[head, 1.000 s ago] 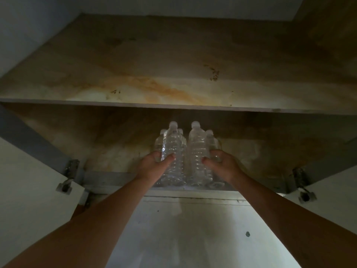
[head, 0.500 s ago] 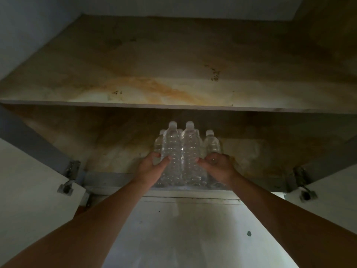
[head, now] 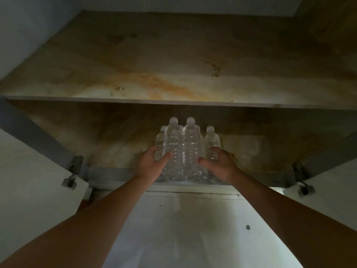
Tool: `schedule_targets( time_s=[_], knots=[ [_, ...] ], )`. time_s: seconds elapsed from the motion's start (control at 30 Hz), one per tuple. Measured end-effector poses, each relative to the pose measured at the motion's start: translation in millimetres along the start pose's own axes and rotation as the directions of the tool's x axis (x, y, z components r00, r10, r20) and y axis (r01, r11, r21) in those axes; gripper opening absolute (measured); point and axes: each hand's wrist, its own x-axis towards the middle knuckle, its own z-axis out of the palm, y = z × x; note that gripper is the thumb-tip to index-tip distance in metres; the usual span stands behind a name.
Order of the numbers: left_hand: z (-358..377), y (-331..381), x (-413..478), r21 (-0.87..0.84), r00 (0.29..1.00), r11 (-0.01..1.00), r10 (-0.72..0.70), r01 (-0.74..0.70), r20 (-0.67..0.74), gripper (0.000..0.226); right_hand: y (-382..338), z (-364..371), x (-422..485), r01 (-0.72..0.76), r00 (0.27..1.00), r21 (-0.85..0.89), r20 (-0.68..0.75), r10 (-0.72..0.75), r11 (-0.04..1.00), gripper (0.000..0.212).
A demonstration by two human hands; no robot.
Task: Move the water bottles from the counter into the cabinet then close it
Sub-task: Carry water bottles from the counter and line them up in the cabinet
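Several clear plastic water bottles [head: 181,147] with white caps stand bunched together on the lower shelf [head: 116,173] of the open cabinet, near its front edge. My left hand [head: 152,165] grips the left side of the bunch, with the thumb across the front left bottle. My right hand [head: 222,165] grips the right side, its fingers curled over the smaller rear right bottle [head: 212,140] and its thumb against the front right bottle. Both forearms reach up from below.
A stained upper shelf [head: 173,102] hangs just above the bottle caps. The left cabinet door [head: 29,171] and right cabinet door [head: 328,200] stand open on metal hinges [head: 74,167]. Below the cabinet is a white wall [head: 183,229].
The two front bottles have come together and the gap between them has closed. My right hand shifted slightly left with them. Little has moved in the last half second.
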Motion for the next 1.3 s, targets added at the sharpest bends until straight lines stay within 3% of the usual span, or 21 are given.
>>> schedule_targets(
  time_s=[0.13, 0.3, 0.5, 0.63, 0.8, 1.0, 1.17, 1.3],
  knots=[
    [0.7, 3.7, -20.3, 0.065, 0.988, 0.991, 0.114, -0.121, 0.107, 0.055, -2.2, 2.2, -17.0, 0.111, 0.992, -0.121, -0.05, -0.118, 0.986, 0.069],
    [4.8, 7.5, -23.4, 0.173, 0.984, 0.969, 0.167, -0.176, 0.062, 0.059, -8.0, 10.2, -20.3, 0.274, 0.955, -0.178, -0.062, -0.289, 0.945, 0.057],
    [-3.8, 14.5, -32.0, 0.169, 0.986, 0.979, 0.091, -0.114, 0.136, 0.06, -11.5, 12.2, -33.2, 0.222, 0.972, -0.201, -0.033, -0.233, 0.954, 0.055],
    [-38.5, 36.3, -85.3, 0.503, 0.991, 0.86, 0.022, -0.088, 0.136, 0.081, -39.6, -13.2, -97.0, 0.148, 0.989, -0.343, 0.043, -0.142, 0.928, 0.058],
    [-112.2, 123.4, -193.3, 0.771, 0.984, 0.614, 0.066, -0.169, 0.163, 0.068, -108.7, -83.7, -226.1, 0.114, 0.99, -0.454, 0.124, -0.064, 0.883, 0.057],
    [-195.3, 279.0, -294.9, 0.827, 0.927, 0.419, 0.184, -0.375, 0.327, 0.059, -222.9, -193.9, -356.1, 0.126, 0.989, -0.55, 0.131, -0.064, 0.825, 0.059],
    [-250.3, 408.0, -373.8, 0.794, 0.88, 0.381, 0.237, -0.474, 0.411, 0.058, -329.1, -279.5, -450.8, 0.177, 0.984, -0.54, 0.106, -0.142, 0.823, 0.048],
    [-273.1, 470.0, -420.9, 0.786, 0.864, 0.373, 0.315, -0.493, 0.393, 0.055, -374.6, -317.6, -501.5, 0.19, 0.978, -0.535, 0.034, -0.204, 0.823, 0.043]
  ],
)
